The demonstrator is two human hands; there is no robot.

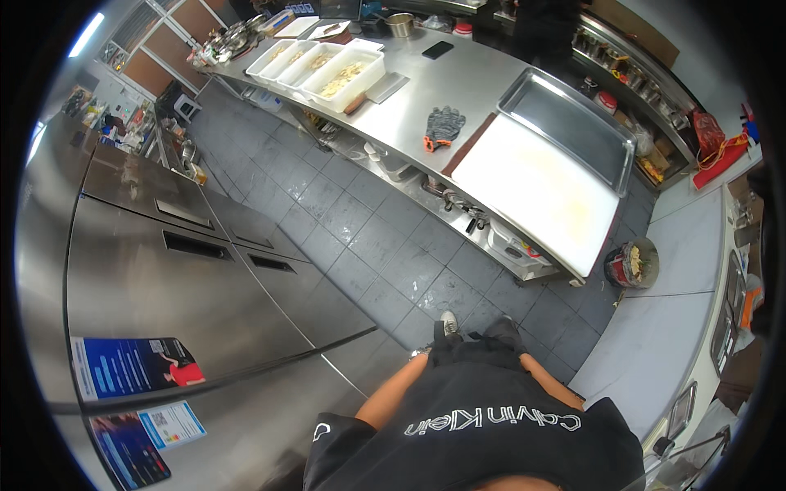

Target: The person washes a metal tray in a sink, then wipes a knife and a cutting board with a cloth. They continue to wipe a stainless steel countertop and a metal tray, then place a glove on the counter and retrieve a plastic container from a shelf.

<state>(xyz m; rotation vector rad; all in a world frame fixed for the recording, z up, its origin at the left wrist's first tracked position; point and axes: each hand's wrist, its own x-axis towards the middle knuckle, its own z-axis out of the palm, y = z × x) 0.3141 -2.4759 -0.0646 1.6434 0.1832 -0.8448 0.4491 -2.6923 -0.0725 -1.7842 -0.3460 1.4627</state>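
Both of my forearms hang at my sides, and the hands themselves are hidden at my waist by dark clothing. Something shiny, perhaps a watch or bracelet (420, 352), shows at the left wrist. Before me, across the tiled floor, stands a stainless steel table (402, 113). A white cutting board (534, 178) covers its near right end, with a steel tray (568, 126) along the board's far side. Left of the board lies a grey knit glove (445, 124) with an orange cuff. A cleaver (388, 88) rests beside a white plastic tub (347, 77) of pale sliced food.
Steel refrigerator doors (153, 276) rise close on my left. A white chest-like cabinet (657, 313) stands at my right, near a bucket (632, 264) holding scraps. A phone (438, 50) lies on the table. Someone in dark clothing (546, 27) is beyond it.
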